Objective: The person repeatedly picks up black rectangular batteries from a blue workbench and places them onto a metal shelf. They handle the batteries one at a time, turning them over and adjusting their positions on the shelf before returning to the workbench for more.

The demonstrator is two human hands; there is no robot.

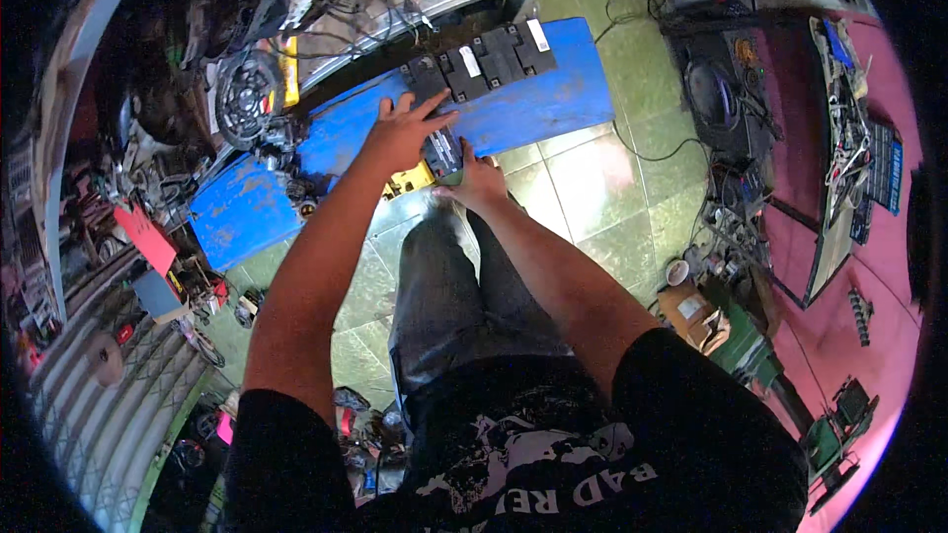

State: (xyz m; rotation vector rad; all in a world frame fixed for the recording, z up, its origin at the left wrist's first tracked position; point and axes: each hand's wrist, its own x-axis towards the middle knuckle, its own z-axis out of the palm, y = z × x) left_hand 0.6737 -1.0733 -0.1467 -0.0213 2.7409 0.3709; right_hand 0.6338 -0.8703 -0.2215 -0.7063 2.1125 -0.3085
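Note:
A small black block with a light label, which looks like a battery (441,151), is at the near edge of the blue bench (538,104). My right hand (480,183) holds it from the right side, with the index finger along its edge and the thumb low at the near end. Just beyond its far end, my left hand (400,135) has its fingers spread, the thumb close to the block; whether they touch cannot be made out. Several black batteries (476,76) stand in a row along the bench's far side. A yellow case-like thing (409,180) lies beside the held block.
A metal wheel-like part (247,99) and small machine parts (286,173) crowd the bench's left. Behind it, a cluttered shelf (375,25) holds cables. A cable (657,156) crosses the tiled floor at right. A cardboard box (691,314) sits by the pink wall.

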